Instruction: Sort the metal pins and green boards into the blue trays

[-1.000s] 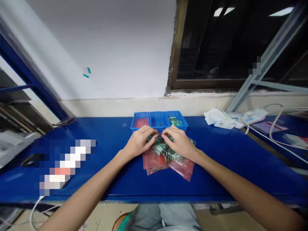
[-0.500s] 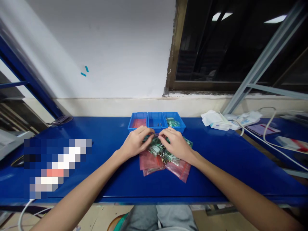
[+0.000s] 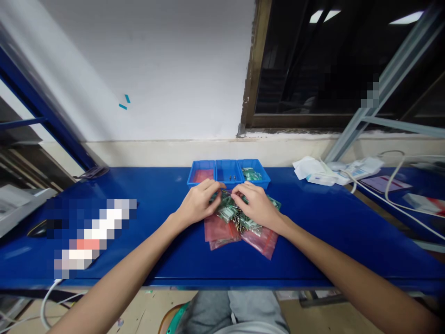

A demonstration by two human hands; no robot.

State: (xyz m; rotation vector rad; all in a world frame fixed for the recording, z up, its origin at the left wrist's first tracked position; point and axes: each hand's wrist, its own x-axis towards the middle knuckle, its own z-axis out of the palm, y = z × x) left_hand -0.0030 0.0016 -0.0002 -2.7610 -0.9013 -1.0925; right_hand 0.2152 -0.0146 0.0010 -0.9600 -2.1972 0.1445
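My left hand (image 3: 200,202) is over the left side of a pile, fingers curled and thumb near the index finger. Facing it, my right hand (image 3: 255,204) curls over the pile's right side, its thumb and fingertips close to the left ones. Whatever is at the fingertips is too small to make out. The pile has green-and-clear small packets (image 3: 227,212) and thin metal pin-like pieces (image 3: 239,223). Under it lie pink zip bags, one at the left (image 3: 217,227) and one at the right (image 3: 262,241). My hands hide part of the pile.
Behind my hands stand three joined blue bins: the left bin (image 3: 190,174) holds pink bags, the middle bin (image 3: 224,171) a few metal pieces, the right bin (image 3: 266,176) green packets. White tissue packs (image 3: 316,171) and cables lie right; a blurred-out white strip (image 3: 100,229) lies left.
The view has shifted slightly, so the bench appears a little higher and further right. Both hands stay over the pile; their fingertips have moved slightly.
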